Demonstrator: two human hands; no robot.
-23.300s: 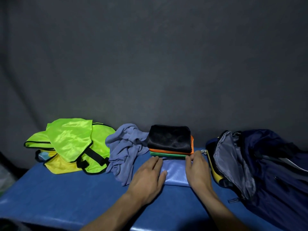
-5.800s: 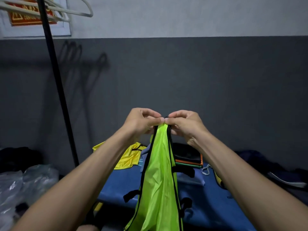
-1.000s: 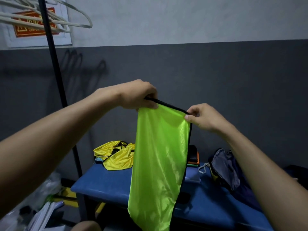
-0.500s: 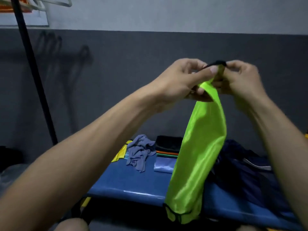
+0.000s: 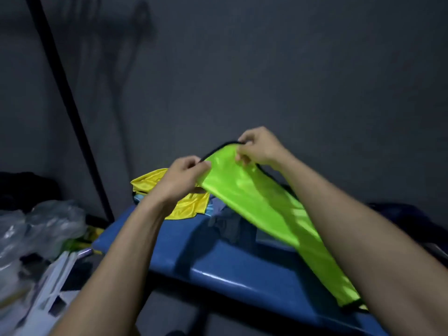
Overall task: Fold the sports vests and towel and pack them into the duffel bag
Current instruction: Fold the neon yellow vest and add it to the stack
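Note:
A neon green sports vest (image 5: 261, 204) with black trim, folded lengthwise, stretches from my hands down toward the near right corner of the blue bench (image 5: 232, 270). My left hand (image 5: 181, 178) pinches its black-trimmed top edge on the left. My right hand (image 5: 259, 149) pinches the same edge a little higher on the right. A yellow vest (image 5: 189, 204) lies crumpled on the bench behind my left hand. The grey-blue towel (image 5: 230, 226) shows partly under the green vest. The duffel bag and the folded stack are hidden behind the vest and my right arm.
A black pole (image 5: 70, 110) slants up on the left against the dark grey wall. Clear plastic bags (image 5: 41, 229) and pale flat items (image 5: 51, 282) lie on the floor left of the bench.
My hands have dropped from high up to just above the bench and moved a little apart. The green vest now slants low over the bench instead of hanging straight down.

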